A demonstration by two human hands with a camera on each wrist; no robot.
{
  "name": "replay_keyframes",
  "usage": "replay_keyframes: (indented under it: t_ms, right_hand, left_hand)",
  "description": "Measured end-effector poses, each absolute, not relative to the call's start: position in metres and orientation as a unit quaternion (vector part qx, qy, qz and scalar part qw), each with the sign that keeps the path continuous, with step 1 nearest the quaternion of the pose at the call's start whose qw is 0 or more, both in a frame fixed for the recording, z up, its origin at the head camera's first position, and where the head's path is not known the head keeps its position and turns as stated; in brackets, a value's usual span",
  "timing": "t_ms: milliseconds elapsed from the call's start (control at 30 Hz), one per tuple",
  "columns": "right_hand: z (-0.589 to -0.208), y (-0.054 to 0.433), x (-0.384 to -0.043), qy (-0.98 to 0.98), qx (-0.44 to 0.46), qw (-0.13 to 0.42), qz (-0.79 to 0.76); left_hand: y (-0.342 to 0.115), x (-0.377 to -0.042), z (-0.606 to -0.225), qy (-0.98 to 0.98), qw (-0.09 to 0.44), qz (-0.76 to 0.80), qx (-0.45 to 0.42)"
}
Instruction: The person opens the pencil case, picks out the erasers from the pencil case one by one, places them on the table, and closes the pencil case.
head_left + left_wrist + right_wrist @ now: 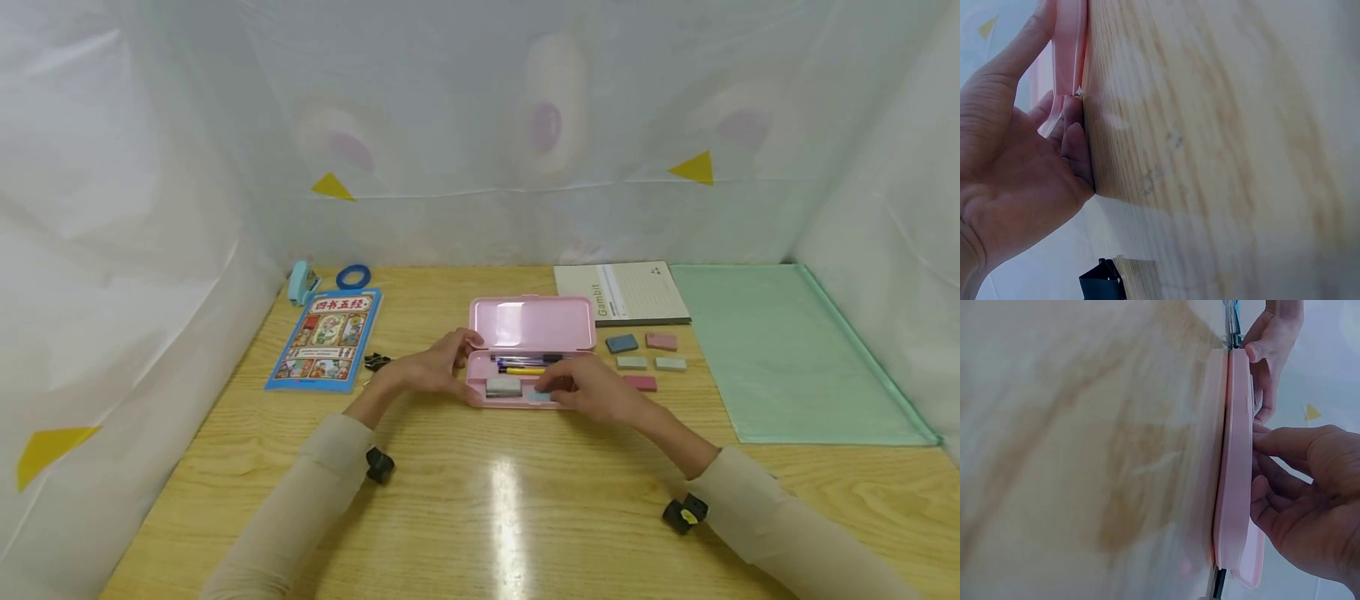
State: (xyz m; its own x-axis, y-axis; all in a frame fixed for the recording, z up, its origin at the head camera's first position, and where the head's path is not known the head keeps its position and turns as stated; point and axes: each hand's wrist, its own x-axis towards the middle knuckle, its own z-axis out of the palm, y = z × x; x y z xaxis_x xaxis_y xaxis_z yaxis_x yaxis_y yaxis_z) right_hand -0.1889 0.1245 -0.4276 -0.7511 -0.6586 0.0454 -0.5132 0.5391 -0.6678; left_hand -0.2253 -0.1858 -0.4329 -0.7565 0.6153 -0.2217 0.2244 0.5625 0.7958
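A pink pencil case [532, 321] lies on the wooden table with its lid raised. My left hand [435, 367] holds its left end, thumb at the front corner and fingers toward the hinge; the left wrist view shows this hand [1016, 150] around the end of the case [1069, 50]. Inside are several pens [525, 364] and a whitish eraser [503, 386]. My right hand [600, 389] reaches into the front right of the case and pinches a light blue eraser [537, 396], partly covered by the fingers. In the right wrist view, the case wall hides the fingertips.
Several erasers, among them a blue one [622, 342] and a dark pink one [640, 382], lie right of the case. Behind them is a notebook [645, 292]; a green mat [810, 358] lies farther right. On the left are a book [326, 340], stapler [303, 283], blue tape roll [353, 277] and black binder clips [377, 362].
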Motion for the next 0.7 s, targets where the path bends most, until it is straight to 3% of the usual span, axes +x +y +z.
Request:
replay_keyframes:
  t_ms: [433,700]
  right_hand:
    - [-0.4292,0.1157,-0.1893,0.865,-0.336,0.087,-0.361]
    - [-0.4312,0.1208,-0.1889,0.863,-0.291,0.064,-0.408]
  left_hand:
    - [-0.1868,-0.2245,-0.4334,0.852,0.25,0.392,0.241]
    - [-0.1862,-0.2248,-0.4338,0.851,0.245,0.395,0.246]
